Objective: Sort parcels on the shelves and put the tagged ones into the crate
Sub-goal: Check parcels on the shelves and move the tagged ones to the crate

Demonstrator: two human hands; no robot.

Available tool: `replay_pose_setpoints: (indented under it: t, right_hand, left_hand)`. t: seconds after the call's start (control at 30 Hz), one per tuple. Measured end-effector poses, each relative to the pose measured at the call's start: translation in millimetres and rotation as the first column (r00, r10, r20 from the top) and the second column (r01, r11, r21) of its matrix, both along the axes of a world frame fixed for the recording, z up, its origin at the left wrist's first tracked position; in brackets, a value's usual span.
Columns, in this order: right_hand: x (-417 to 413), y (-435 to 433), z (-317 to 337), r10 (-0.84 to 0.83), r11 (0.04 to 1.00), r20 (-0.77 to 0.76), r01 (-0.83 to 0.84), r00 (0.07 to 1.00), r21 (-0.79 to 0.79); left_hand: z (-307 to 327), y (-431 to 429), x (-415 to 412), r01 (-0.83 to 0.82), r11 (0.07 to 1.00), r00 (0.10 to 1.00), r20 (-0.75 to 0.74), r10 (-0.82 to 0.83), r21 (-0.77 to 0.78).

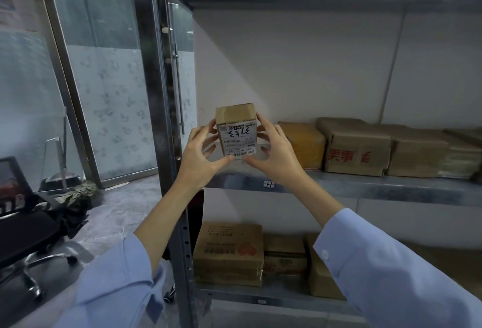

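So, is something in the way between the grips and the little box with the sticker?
No. The left grip and right grip both hold the labelled cardboard parcel by its sides. The crate is not in view.

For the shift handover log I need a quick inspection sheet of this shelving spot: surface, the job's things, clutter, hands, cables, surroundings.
Surface: metal shelf, with parcels in a row towards its right.
Job's things: small labelled parcel at the shelf's left end, label facing the camera, print upside down; crate not in view.
Other parcels: yellow-taped parcel and red-printed box on the same shelf; cartons on the shelf below.
Clutter: crumpled patterned cloth on the floor.
Hands: left hand and right hand grip the small labelled parcel from either side.
Cables: nothing seen.
Surroundings: frosted glass door and office chair to the left.
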State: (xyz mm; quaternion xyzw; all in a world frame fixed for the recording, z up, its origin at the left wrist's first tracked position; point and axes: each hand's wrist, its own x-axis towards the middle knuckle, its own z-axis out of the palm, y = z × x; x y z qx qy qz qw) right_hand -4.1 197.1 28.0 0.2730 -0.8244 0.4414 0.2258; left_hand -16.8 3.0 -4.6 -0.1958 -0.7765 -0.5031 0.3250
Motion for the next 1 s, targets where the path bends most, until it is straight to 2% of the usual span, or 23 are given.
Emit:
replay_pose_setpoints:
  t: [0.13,0.33,0.47,0.6,0.73,1.0]
  right_hand:
    - [0,0,-2,0.006,1.000,0.000,-0.006,1.000,-0.025]
    - [2,0,-4,0.063,0.991,0.121,-0.048,0.991,-0.122]
    - [6,-1,-7,0.060,0.988,0.130,-0.041,0.990,-0.150]
    - [6,-1,-7,0.011,0.997,0.141,-0.001,0.990,-0.077]
    - [5,1,-6,-0.003,1.000,0.113,0.005,0.994,-0.019]
    - [7,5,-9,0.022,0.995,0.117,-0.010,0.993,-0.103]
  left_hand:
    - [-1,2,1,0.013,1.000,1.000,0.014,-0.013,0.010]
    - [1,7,5,0.045,0.998,0.999,0.026,-0.046,0.039]
    - [1,11,5,0.036,0.999,0.999,0.006,-0.037,0.039]
    - [-1,12,5,-0.015,0.999,0.997,0.070,0.013,0.030]
    - [-3,15,6,-0.014,0.999,0.998,0.068,0.011,0.042]
    - [-3,16,11,0.052,0.998,0.997,0.063,-0.055,0.047]
